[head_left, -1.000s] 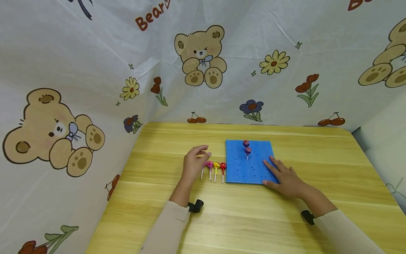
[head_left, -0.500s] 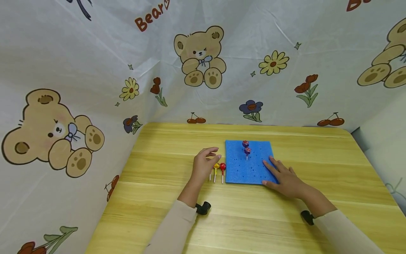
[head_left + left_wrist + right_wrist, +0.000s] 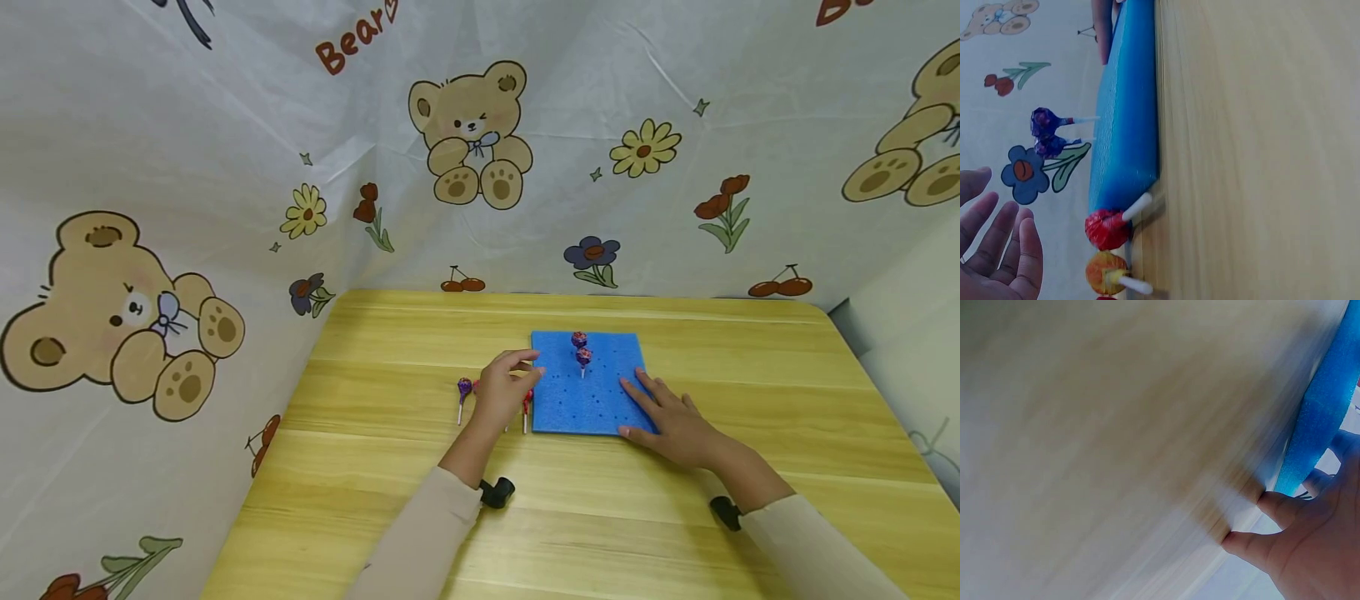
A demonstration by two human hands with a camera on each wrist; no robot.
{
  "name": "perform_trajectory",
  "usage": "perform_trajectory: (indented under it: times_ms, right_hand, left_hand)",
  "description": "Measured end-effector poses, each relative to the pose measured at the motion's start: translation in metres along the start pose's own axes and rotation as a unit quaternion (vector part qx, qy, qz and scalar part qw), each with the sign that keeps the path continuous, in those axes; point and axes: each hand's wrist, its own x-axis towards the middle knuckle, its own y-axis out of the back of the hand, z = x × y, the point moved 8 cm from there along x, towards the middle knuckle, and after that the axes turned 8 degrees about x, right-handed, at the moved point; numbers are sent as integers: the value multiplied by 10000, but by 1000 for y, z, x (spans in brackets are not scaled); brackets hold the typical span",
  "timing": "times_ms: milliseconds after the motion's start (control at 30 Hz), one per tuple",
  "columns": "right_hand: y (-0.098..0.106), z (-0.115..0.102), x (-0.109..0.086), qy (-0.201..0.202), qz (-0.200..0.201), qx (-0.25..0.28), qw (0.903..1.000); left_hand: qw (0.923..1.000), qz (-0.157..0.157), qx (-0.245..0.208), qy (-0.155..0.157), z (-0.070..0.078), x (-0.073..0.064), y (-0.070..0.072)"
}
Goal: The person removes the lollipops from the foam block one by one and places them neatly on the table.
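Note:
My left hand (image 3: 504, 388) hovers over a row of lollipops on the table, at the left edge of a blue foam block (image 3: 558, 400). In the left wrist view its loosely bent fingers (image 3: 1030, 256) hold nothing. A red lollipop (image 3: 1107, 230) lies against the foam, with a yellow lollipop (image 3: 1102, 272) beside it. Farther left, a purple lollipop (image 3: 464, 387) shows, while others are partly hidden under the hand. Two purple lollipops (image 3: 584, 357) stand upright in the foam by their sticks. My right hand (image 3: 678, 427) rests spread on the block's right edge, some fingertips touching the table.
Small holes dot the foam's top. The wooden table (image 3: 600, 533) reaches back to a white cloth (image 3: 555, 192) printed with bears and flowers, which also hangs along the left side.
My left hand has moved right along the lollipop row to the foam's left edge, uncovering the purple lollipop at the row's left end. The right hand has stayed put.

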Motion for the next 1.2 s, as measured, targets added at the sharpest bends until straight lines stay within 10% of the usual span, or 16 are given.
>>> perform_trajectory:
  times_ms: [1200]
  right_hand:
    - [-1,1,1,-65,15,-75,9999]
  left_hand:
    - [9983,-155,-314,464,0,24,-67]
